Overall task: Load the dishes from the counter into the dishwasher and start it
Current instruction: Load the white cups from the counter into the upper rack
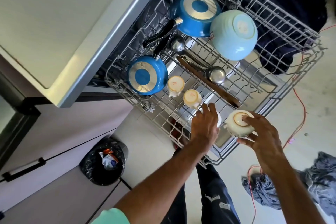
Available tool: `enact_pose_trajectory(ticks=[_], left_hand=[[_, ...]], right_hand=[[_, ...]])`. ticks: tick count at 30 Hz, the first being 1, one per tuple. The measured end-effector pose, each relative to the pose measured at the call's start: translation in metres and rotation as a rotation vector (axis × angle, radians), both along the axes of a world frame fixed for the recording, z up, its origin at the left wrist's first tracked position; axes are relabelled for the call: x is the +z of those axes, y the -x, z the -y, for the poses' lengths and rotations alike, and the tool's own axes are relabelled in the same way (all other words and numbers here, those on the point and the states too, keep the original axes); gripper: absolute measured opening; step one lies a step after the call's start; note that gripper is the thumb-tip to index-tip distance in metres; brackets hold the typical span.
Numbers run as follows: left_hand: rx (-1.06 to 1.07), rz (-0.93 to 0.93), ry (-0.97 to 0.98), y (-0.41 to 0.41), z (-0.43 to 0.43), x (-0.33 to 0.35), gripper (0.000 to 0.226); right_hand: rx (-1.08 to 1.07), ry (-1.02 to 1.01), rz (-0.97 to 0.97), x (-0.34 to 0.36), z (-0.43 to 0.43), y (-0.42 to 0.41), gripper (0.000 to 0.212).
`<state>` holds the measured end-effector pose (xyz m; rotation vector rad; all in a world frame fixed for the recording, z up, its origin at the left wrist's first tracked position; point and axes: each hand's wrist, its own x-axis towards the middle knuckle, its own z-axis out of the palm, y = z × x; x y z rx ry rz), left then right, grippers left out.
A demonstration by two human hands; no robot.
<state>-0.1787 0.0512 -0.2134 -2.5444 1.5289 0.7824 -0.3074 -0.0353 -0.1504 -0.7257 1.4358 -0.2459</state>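
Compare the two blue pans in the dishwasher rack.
The larger blue pan is clearly wider than the smaller blue pan. The larger blue pan sits farther back, next to the light blue bowl; the smaller blue pan sits nearer, beside a cream cup. Both lie bottom up, and each has the same blue and silver ringed base and a black handle.

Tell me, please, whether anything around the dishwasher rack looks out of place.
A crumpled cloth lies on the floor near the rack, and an orange cable trails past it; both look like trip hazards.
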Motion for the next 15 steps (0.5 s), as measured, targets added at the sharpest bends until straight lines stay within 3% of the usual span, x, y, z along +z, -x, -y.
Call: enact_pose_trajectory(ticks=[4,10,15], left_hand=[[0.019,0.033,0.009,-0.005,0.0,0.013,0.094],[0.006,0.056,0.294,-0.057,0.018,0.026,0.036],[-0.113,0.11,0.283,-0.122,0.066,-0.005,0.045]], right_hand=[[-0.021,0.0,0.02,-0.001,0.002,-0.004,0.014],[-0.064,-0.011,0.054,-0.004,0.005,-0.011,0.022],[-0.066,-0.004,0.116,-0.006,0.001,-0.021,0.021]])
